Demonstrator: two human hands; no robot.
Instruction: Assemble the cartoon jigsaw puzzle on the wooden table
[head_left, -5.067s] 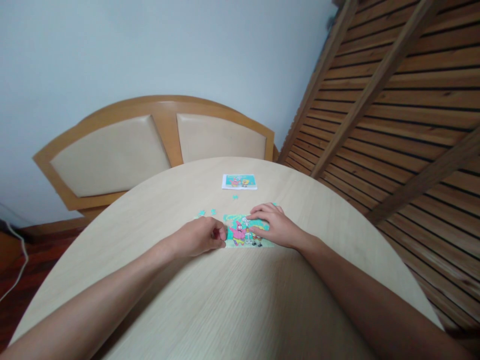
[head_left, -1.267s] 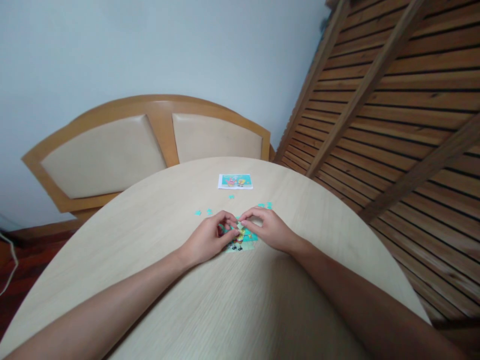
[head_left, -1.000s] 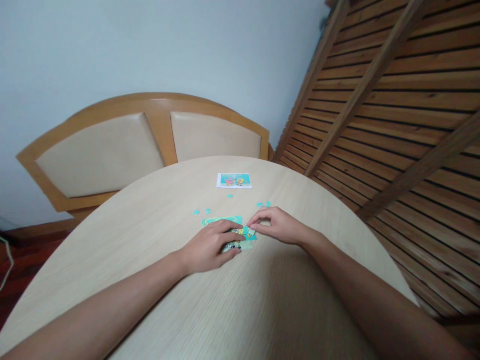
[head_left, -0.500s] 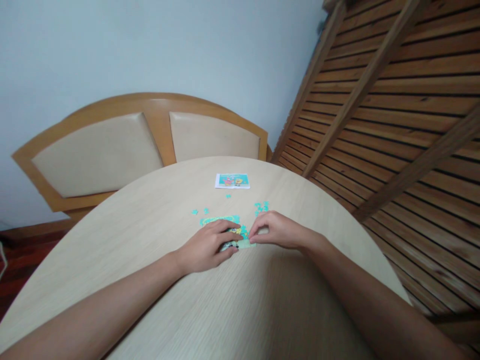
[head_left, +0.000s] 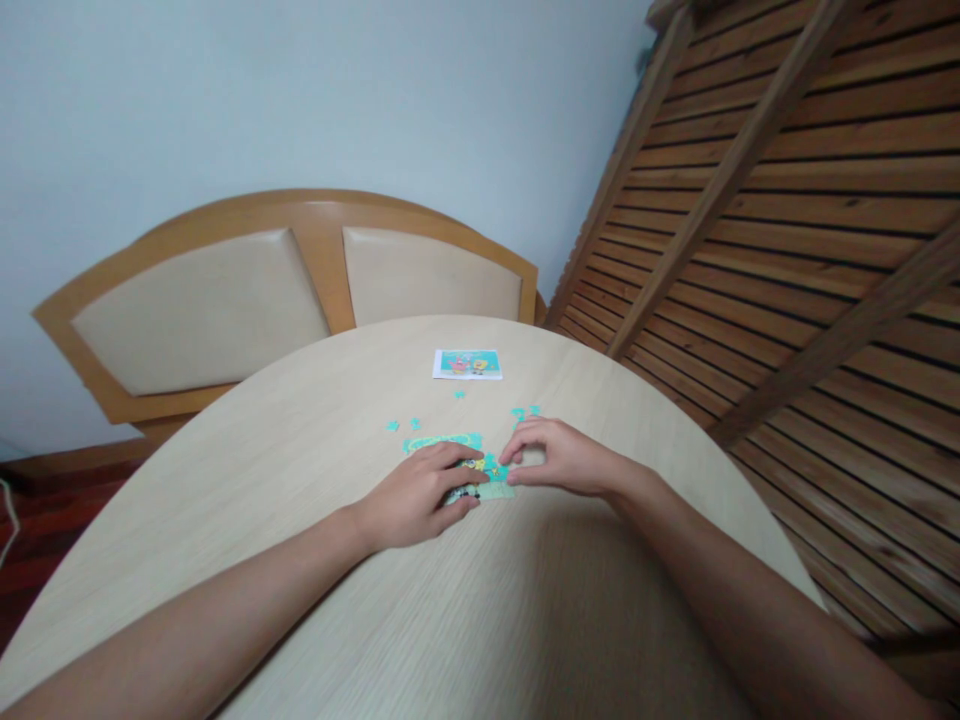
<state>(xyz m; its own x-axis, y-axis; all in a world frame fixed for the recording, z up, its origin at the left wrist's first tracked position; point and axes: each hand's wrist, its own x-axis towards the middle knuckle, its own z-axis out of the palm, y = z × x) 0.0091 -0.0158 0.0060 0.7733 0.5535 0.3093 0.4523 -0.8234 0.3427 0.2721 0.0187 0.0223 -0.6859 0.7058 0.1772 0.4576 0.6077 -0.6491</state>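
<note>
A partly joined turquoise cartoon jigsaw puzzle (head_left: pixel 491 468) lies flat on the round pale wooden table (head_left: pixel 465 600). My left hand (head_left: pixel 416 497) rests flat on the puzzle's left part, fingers stretched out over it. My right hand (head_left: pixel 561 462) is at the puzzle's right edge. Its fingers are curved, and the forefinger and thumb tips are apart and touch that edge. A joined strip of the puzzle (head_left: pixel 441 441) shows just beyond my left fingers. Most of the puzzle is hidden under my left hand.
Loose turquoise pieces lie beyond the puzzle: two at the left (head_left: pixel 392 426), one in the middle (head_left: pixel 459 394), two at the right (head_left: pixel 525 411). A small reference picture (head_left: pixel 467 364) lies near the far edge. A wooden padded bench (head_left: pixel 225 300) and a slatted wooden wall (head_left: pixel 787 230) stand behind.
Both hands pinched at the puzzle's middle 1.3 s ago. Since then my left hand has flattened onto it and my right hand has shifted to its right edge. The upper strip now shows.
</note>
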